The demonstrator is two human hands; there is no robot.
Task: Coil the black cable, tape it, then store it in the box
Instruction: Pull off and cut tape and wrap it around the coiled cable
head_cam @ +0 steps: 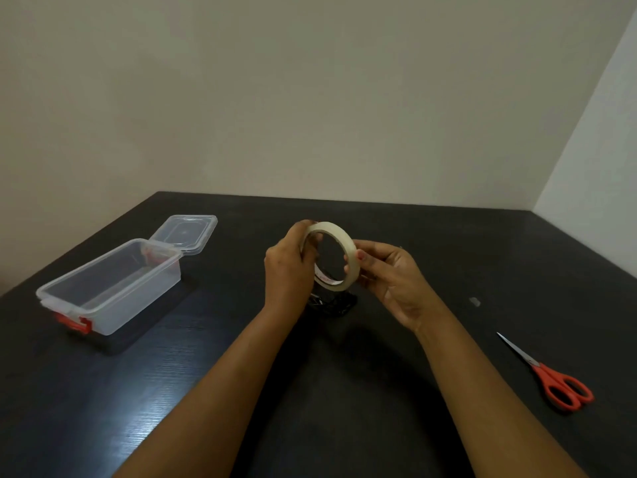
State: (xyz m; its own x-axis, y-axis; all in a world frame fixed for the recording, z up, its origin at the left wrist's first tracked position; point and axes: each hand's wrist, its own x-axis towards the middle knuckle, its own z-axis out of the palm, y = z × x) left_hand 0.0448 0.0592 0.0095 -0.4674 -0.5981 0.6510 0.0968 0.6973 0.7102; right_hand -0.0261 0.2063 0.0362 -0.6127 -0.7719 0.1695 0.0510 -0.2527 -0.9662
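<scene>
Tape roll (344, 238) probably light, stiff; my left grip (287, 267) and right grip (389, 274) both pinch its rim, black cable (339, 305) beneath.

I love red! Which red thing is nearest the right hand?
The red-handled metal scissors, lying on the black table right of the right hand. The other red things, the latches, sit on the clear plastic box far left.

Dark wood-grain table (413, 391) in corner, plain beige walls (310, 98).
</scene>
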